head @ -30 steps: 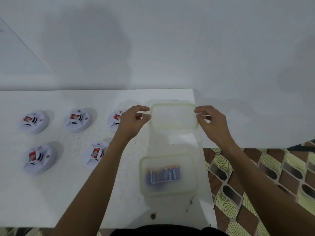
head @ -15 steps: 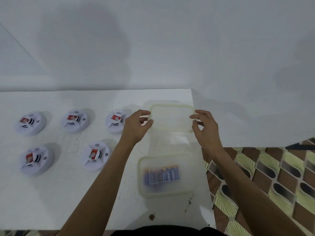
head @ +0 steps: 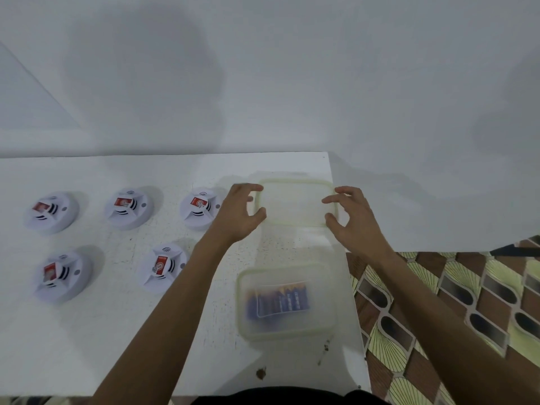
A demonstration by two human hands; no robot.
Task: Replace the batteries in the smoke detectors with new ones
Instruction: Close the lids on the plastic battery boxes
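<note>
Head view showed the lidless plastic tub [head: 243, 320] of blue batteries [head: 277, 301] nearer the body than both hands, between the forearms, long axis left-right. Left hand [head: 238, 213] and right hand [head: 355, 219] flanked the flat translucent lid [head: 296, 204], fingers loosely spread, apparently gripping nothing. Five round white smoke detectors [head: 128, 209] sat left on the speckled bench [head: 87, 331].

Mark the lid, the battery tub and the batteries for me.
lid [head: 296, 204], head view, centre of its flat panel.
battery tub [head: 323, 299], head view, bare patch by its right wall.
batteries [head: 277, 301], head view, middle of the blue row.
</note>
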